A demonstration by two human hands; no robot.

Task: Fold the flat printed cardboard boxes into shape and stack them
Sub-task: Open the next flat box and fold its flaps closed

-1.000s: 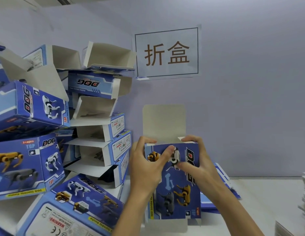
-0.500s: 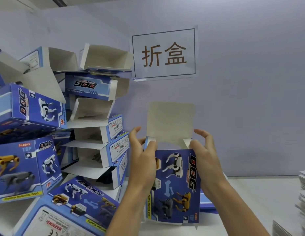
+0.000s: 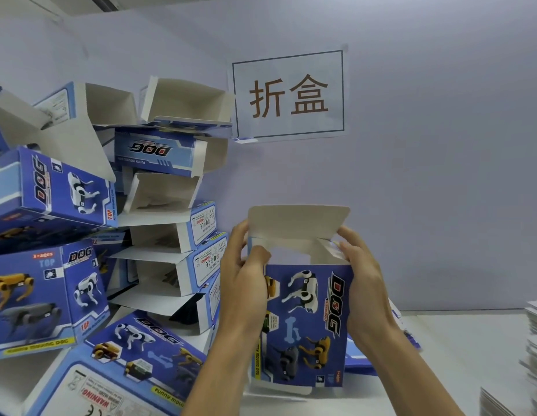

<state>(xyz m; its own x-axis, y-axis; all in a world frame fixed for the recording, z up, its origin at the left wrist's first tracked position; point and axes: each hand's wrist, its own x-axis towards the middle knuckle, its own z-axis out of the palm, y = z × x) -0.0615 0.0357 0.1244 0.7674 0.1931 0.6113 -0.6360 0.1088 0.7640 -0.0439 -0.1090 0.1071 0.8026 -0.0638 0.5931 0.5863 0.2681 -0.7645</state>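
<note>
Box (image 3: pixel 306 322) upright at table (image 3: pixel 459 340) middle, gripped by left hand (image 3: pixel 246 283) and right hand (image 3: pixel 363 283), top flap (image 3: pixel 297 223) open. Many folded on pile (image 3: pixel 81 235) at left; flats (image 3: pixel 534 355) remaining at right edge.

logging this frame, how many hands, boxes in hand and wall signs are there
hands: 2, left hand and right hand
box in hand: 1
wall sign: 1
total: 4
</note>
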